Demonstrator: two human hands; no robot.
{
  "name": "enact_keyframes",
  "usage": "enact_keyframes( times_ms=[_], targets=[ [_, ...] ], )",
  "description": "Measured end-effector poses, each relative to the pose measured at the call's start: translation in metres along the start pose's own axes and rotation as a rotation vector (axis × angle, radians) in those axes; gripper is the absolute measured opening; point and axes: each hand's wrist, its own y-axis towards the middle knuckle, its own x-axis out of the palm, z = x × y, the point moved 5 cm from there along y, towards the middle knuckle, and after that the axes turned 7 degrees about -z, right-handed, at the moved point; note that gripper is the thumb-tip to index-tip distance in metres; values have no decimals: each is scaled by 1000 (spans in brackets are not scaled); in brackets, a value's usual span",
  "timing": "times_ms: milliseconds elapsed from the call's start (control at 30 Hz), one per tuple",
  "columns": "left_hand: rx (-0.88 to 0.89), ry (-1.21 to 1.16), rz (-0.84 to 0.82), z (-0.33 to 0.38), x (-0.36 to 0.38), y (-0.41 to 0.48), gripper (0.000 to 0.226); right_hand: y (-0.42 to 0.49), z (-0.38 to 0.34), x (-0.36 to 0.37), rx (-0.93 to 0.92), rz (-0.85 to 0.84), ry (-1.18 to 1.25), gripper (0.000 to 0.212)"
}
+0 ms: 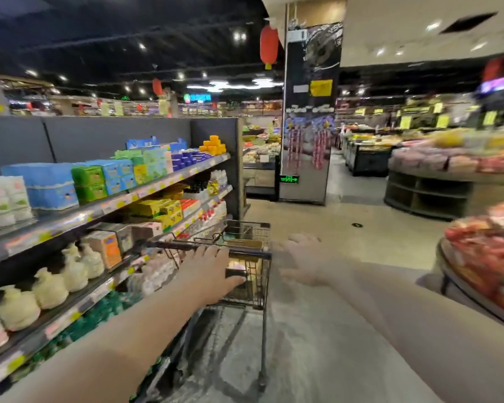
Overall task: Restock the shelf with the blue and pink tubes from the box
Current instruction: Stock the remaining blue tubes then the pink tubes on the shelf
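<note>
A dark wire shopping cart (252,289) stands in the aisle beside the shelf unit (134,196). A brown cardboard box (245,244) sits in its basket; no blue or pink tubes are plainly visible through the blur. My left hand (208,274) reaches over the cart's near end, fingers spread and the thumb by the dark handle (235,277). My right hand (301,258) is stretched out to the right of the cart, blurred, fingers straight, holding nothing.
The shelves on the left hold boxed soaps (105,175), yellow cartons (160,210) and white pump bottles (50,289). A round display of packaged goods (483,254) stands at the right. A pillar (306,158) and produce bins lie ahead across the grey floor.
</note>
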Motion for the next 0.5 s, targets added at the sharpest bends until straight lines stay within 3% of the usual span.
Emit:
enact_keyframes(
  times_ms=[167, 500],
  targets=[
    [153, -6, -3, 75, 9, 80, 79, 8, 94, 13, 112, -56, -33, 70],
    [255, 18, -27, 176, 19, 264, 82, 100, 246, 38, 246, -138, 5, 71]
  ],
)
